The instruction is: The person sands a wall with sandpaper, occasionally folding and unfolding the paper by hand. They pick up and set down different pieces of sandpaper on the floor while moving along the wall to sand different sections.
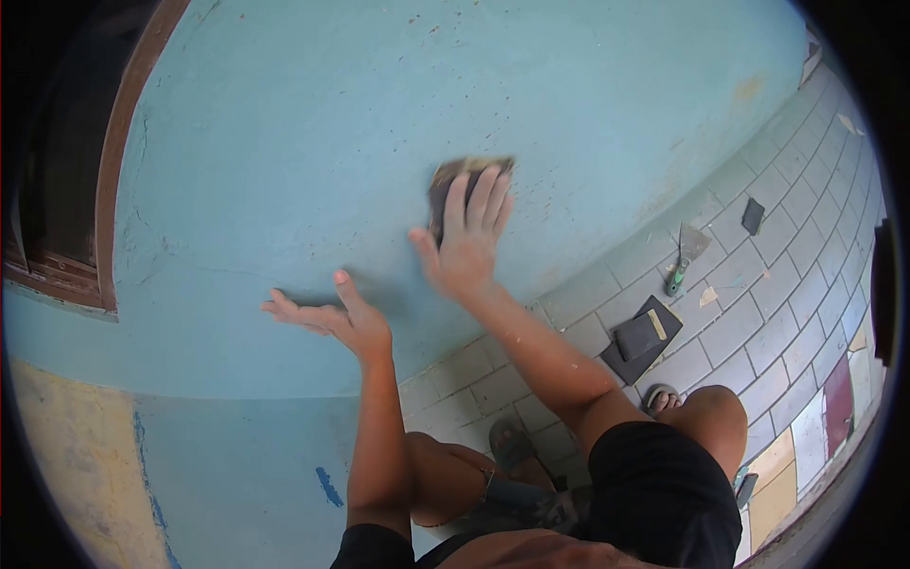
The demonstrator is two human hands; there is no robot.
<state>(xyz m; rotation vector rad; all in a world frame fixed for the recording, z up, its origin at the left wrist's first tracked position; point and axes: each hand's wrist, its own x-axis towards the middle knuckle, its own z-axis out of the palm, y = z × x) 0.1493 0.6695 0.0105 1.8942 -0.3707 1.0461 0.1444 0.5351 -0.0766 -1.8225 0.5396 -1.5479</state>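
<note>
My right hand (466, 256) lies flat on a dark piece of sandpaper (440, 197) with worn, pale edges, pressing it against the light blue wall (284, 123). Its fingers point up the wall, and the thumb sticks out to the left at the lower edge of the piece. Lower and to the left, my left hand (353, 324) is close to the wall with nothing in it, thumb up and fingers stretched to the left. Small dark specks and chips mark the paint around the sandpaper.
On the tiled floor (768, 327) at right lie a putty knife (679, 273) with a green handle, dark sheets (637, 338) stacked together and a small dark piece (753, 216). A brown window frame (112, 171) edges the wall at left. My bent knees are close below.
</note>
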